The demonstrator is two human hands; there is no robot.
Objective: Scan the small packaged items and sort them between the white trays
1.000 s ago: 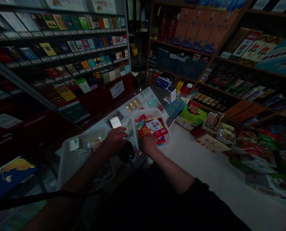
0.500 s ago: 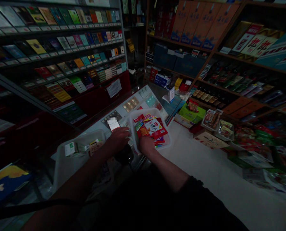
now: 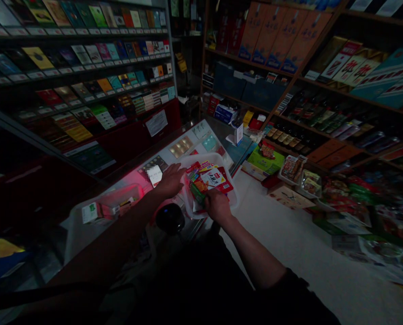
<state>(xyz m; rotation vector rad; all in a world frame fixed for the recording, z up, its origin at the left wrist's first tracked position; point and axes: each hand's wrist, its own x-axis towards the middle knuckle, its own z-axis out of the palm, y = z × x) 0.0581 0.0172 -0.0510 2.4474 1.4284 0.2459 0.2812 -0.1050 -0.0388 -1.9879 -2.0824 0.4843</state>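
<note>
On the glass counter stands a white plastic bin [image 3: 236, 198] with several snack packets inside, a large red packet [image 3: 215, 178] on top. My right hand [image 3: 218, 206] is closed on the edge of a green packet [image 3: 197, 193] at the bin's near side. The fingers of my left hand [image 3: 169, 181] are stretched out by the bin's left rim; whether they touch it I cannot tell. Beside that hand lies a phone with a lit screen [image 3: 155, 175]. A black scanner [image 3: 170, 219] sits below the left hand, with red light over the counter around it.
A second white bin [image 3: 74, 225] with small boxes is at the left, partly behind my left forearm. Cigarette shelves [image 3: 86, 76] line the left wall. A QR-code stand [image 3: 237, 134] is farther along the counter. Snack boxes [image 3: 264, 160] and bottle shelves [image 3: 323, 108] are on the right.
My right hand has come up from inside the bin, bringing a green packet into view. My left hand's fingers have straightened. Red light now shines around the scanner.
</note>
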